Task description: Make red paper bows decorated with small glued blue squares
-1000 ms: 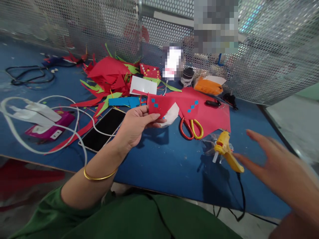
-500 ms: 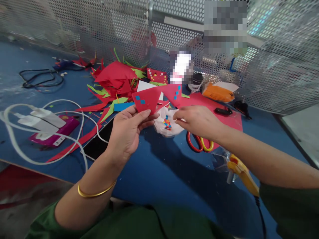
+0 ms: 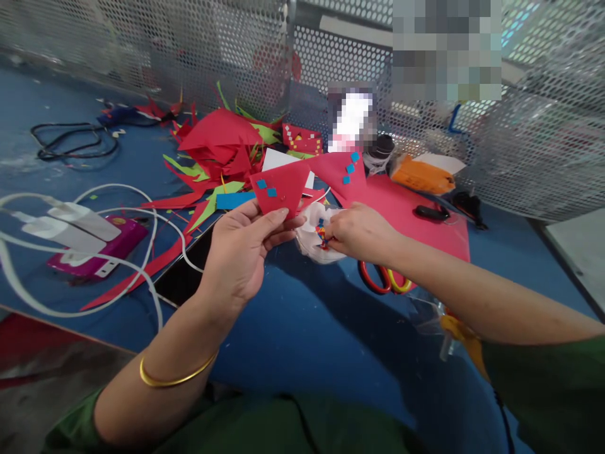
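Note:
Between thumb and fingers, my left hand [image 3: 246,249] grips a folded piece of red paper [image 3: 288,180] with small blue squares stuck on both its flaps. To its right, the fingers of my right hand [image 3: 362,233] reach down into a white, plastic-lined dish [image 3: 309,249]. Small red, yellow and blue paper bits [image 3: 322,232] lie in that dish, right at my fingertips. My right fingers are closed together; whether a bit is between them is hidden. Scissors [image 3: 375,277] with red and yellow handles lie under my right forearm.
Red and green paper scraps [image 3: 217,145] pile up behind my left hand. A large red sheet [image 3: 401,208] lies at right, with an orange packet [image 3: 423,173] beyond. A yellow glue gun [image 3: 466,340] rests near my right sleeve. White cables loop over a purple power strip [image 3: 101,249] at left.
My right hand has lowered from above the dish's right side, moving left and down onto the coloured bits. My left hand keeps its hold on the red paper. The view has shifted slightly.

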A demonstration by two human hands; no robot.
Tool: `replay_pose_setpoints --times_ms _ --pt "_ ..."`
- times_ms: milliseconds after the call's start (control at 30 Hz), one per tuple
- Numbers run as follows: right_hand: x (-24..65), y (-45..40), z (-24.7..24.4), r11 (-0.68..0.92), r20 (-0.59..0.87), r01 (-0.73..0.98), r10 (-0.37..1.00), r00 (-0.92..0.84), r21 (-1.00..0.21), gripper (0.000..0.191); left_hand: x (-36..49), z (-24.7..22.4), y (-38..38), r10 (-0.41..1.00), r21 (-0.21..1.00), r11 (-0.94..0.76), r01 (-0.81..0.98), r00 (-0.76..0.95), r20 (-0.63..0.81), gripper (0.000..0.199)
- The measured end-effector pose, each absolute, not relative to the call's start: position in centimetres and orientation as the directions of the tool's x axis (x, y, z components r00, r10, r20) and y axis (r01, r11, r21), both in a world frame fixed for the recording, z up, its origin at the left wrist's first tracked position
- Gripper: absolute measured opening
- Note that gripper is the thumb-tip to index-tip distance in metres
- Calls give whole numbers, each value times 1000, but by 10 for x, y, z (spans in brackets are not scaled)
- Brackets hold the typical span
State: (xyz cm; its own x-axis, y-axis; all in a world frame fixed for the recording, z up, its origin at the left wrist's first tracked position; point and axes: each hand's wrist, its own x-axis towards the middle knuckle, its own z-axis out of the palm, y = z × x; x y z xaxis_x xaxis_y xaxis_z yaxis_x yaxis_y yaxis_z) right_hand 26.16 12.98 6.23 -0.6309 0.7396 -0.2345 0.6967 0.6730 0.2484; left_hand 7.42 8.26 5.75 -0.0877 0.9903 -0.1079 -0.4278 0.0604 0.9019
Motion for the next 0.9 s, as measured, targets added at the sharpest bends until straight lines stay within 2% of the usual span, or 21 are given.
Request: replay_pose_setpoints --times_ms 400,900 --pt "260 129 65 670 -228 699 742 -630 249 25 75 56 80 992 915 67 -398 -70 -104 15" --pt "263 130 58 629 -187 751 777 -601 198 24 77 55 79 993 908 72 -413 -56 -104 14"
